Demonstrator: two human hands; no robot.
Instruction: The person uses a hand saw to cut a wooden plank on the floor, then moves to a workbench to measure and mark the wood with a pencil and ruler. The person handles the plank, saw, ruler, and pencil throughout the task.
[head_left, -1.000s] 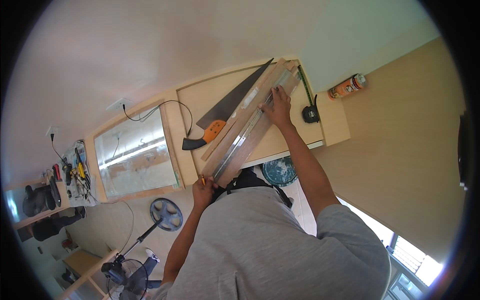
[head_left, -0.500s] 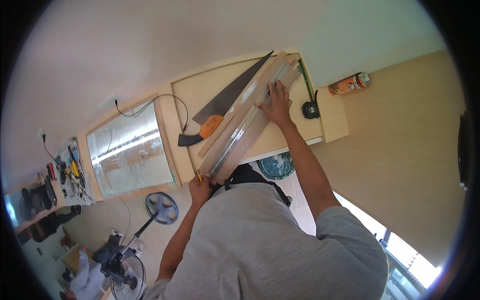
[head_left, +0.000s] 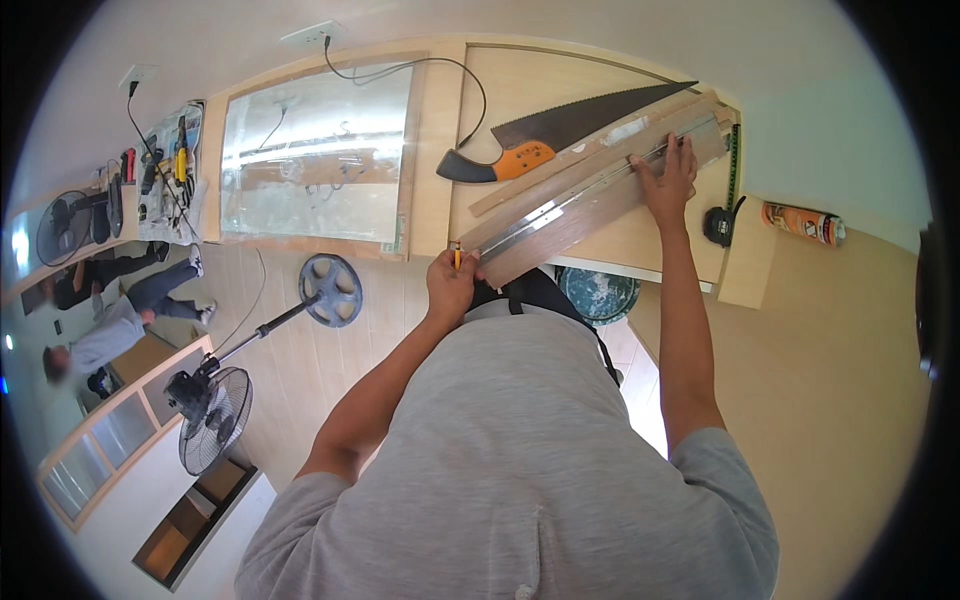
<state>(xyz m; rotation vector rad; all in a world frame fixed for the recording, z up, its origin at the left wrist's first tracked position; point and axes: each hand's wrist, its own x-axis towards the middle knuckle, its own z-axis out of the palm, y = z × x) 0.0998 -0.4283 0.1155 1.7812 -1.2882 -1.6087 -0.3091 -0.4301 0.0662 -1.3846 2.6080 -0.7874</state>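
A wooden board [head_left: 535,247] lies slantwise on the pale wooden bench, with a shiny metal straightedge [head_left: 546,213] along its top. My left hand [head_left: 450,288] is closed around a short yellow pencil [head_left: 458,256] at the board's near left end. Toward the far right end, my right hand [head_left: 669,188] rests on the board and straightedge with fingers spread. A narrower wood strip [head_left: 600,146] runs along the board's far side. Beyond it lies a hand saw [head_left: 590,118] with an orange and black handle.
A black tape measure [head_left: 718,226] sits right of the board, near an orange can [head_left: 803,222]. A glass-like panel [head_left: 315,160] and hand tools [head_left: 170,165] are left. A stand fan [head_left: 215,410] stands lower left; a person [head_left: 105,335] is beyond. A cord [head_left: 440,62] crosses the bench.
My view has turned, so the bench sits farther right and higher in the picture. The pencil stays in my left hand, and my right hand stays on the straightedge.
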